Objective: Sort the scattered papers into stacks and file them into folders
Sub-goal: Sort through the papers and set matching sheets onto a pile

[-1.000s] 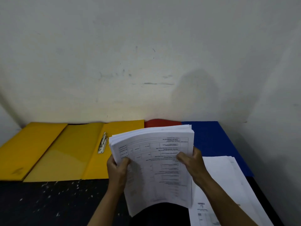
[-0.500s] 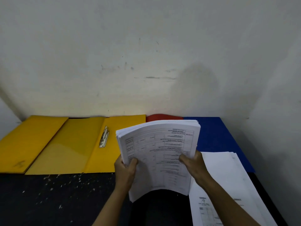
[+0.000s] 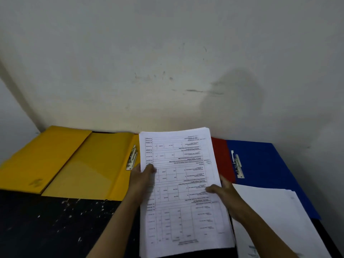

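A thick stack of printed papers [image 3: 182, 192] lies nearly flat in front of me, its far edge reaching the wall. My left hand [image 3: 143, 177] grips its left edge, thumb on top. My right hand [image 3: 223, 194] grips its right edge, thumb on the page. An open yellow folder [image 3: 89, 168] with a metal clip [image 3: 132, 159] lies to the left. A red folder [image 3: 221, 161] shows beside the stack on the right, then an open blue folder [image 3: 264, 164] with its own clip [image 3: 237, 164]. A second paper stack [image 3: 275, 216] rests at the right.
Another yellow folder [image 3: 37, 157] lies at the far left against the wall. The dark table top [image 3: 55, 224] is speckled with white marks. A pale wall [image 3: 167, 62] closes the back, and side walls stand close on the left and right.
The stack was held up and curved between both hands; it has been lowered and flattened out toward the table. The view has tilted down, showing the blue folder's clip.
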